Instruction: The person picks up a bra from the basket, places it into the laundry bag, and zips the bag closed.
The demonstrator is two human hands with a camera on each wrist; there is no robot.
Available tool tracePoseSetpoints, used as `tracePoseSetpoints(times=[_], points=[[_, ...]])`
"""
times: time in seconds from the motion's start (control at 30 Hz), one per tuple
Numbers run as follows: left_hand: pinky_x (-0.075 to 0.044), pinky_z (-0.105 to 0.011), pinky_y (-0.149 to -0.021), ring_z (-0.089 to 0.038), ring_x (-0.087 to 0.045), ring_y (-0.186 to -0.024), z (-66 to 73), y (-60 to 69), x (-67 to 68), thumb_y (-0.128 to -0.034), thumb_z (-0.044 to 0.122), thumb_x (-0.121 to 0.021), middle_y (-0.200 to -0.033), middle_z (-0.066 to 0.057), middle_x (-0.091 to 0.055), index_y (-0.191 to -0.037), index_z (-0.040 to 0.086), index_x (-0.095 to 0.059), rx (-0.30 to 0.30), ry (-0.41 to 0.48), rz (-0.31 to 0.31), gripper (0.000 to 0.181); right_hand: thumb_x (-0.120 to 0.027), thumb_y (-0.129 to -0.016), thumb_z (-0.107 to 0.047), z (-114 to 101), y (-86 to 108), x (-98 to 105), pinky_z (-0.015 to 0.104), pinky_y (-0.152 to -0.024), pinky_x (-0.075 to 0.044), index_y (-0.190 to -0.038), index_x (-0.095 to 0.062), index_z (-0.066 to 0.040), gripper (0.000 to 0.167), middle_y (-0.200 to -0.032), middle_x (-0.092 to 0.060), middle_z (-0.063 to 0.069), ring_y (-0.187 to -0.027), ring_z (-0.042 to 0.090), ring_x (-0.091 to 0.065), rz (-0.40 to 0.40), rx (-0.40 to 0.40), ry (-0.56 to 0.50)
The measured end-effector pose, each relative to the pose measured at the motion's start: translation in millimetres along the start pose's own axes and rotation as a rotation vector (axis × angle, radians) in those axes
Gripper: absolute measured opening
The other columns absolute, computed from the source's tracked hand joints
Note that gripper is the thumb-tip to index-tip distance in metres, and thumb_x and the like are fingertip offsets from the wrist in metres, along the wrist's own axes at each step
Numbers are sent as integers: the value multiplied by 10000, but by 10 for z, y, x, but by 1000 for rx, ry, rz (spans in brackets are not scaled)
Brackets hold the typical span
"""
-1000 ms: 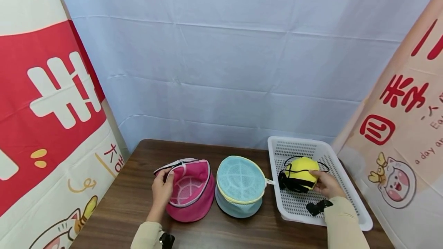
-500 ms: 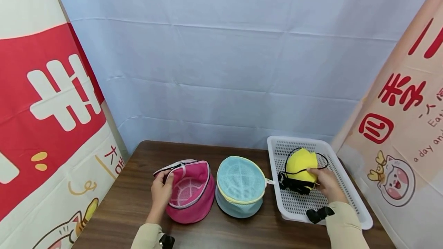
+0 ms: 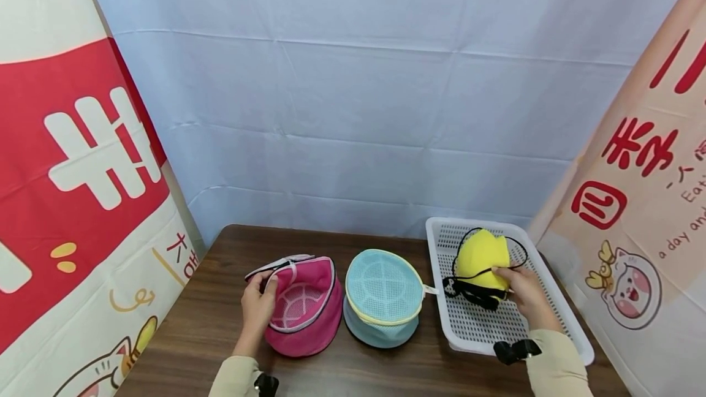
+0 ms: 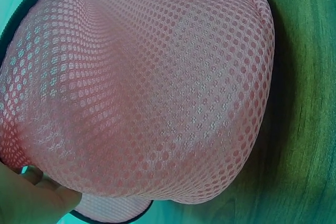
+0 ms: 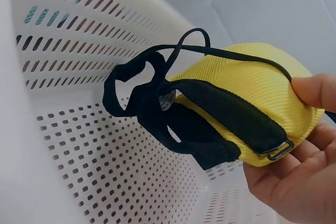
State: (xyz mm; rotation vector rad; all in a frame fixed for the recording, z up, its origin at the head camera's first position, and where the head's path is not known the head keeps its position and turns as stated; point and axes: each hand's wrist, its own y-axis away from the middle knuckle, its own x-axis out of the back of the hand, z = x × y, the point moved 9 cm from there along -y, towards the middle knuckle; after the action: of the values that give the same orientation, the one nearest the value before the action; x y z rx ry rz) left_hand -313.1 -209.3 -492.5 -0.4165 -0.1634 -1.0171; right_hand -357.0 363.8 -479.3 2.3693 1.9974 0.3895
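In the head view my left hand [image 3: 258, 302] pinches the rim of a pink mesh laundry bag [image 3: 317, 336], whose zipped lid is folded back. Its netted side [image 4: 173, 93] fills the left wrist view. My right hand [image 3: 528, 294] grips a folded yellow bra [image 3: 481, 257] with black straps, over the white plastic basket [image 3: 570, 329]. Seen from the right wrist, the thumb lies on the ribbed yellow cup [image 5: 262, 85] with fingers underneath, while the black band [image 5: 152, 93] and thin straps dangle at its left.
A light blue mesh laundry bag [image 3: 383, 287] with yellow trim stands between the pink bag and the basket, its white tab reaching the basket's rim. All rest on a dark wooden table [image 3: 187, 323]. A pale blue cloth [image 3: 353, 109] hangs behind, printed cloths at both sides.
My right hand has raised the yellow bra slightly and tilted it more upright in the basket; the black straps now hang lower. My left hand and both laundry bags have stayed nearly still.
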Motion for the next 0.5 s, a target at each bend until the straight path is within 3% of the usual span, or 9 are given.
tracePoseSetpoints(times=[0.13,0.27,0.37,0.5], points=[[-392,-408,-789,-265,-541,-887,-3,-4,0,-897,147,-593,-959,-137,-643,-1023,39,-663,2,0,-7,180,-658,-865,-285,73,-102,82,321,-650,-489,-1126,-446,-6,437,-994,-504,23,-798,82,-543,22,53,-11],[-392,-404,-793,-258,-538,-894,-5,-10,2,-906,158,-585,-971,-135,-640,-1034,40,-660,6,0,-11,190,-706,-819,-354,436,-458,265,313,-652,-499,-1109,-494,-104,438,-1042,-499,17,-841,95,-555,76,89,-38],[-392,-399,-795,-254,-536,-896,-13,-15,0,-907,161,-584,-975,-133,-639,-1037,43,-660,12,3,-12,192,-711,-813,-372,694,-728,390,311,-644,-503,-1065,-480,-118,426,-1059,-476,36,-854,103,-556,111,122,-43],[-390,-398,-793,-253,-534,-890,-23,-13,-5,-906,162,-584,-968,-131,-639,-1034,45,-661,19,10,-14,190,-721,-805,-359,835,-889,473,312,-623,-506,-1044,-450,-123,432,-1063,-455,48,-854,112,-557,104,156,-69]])
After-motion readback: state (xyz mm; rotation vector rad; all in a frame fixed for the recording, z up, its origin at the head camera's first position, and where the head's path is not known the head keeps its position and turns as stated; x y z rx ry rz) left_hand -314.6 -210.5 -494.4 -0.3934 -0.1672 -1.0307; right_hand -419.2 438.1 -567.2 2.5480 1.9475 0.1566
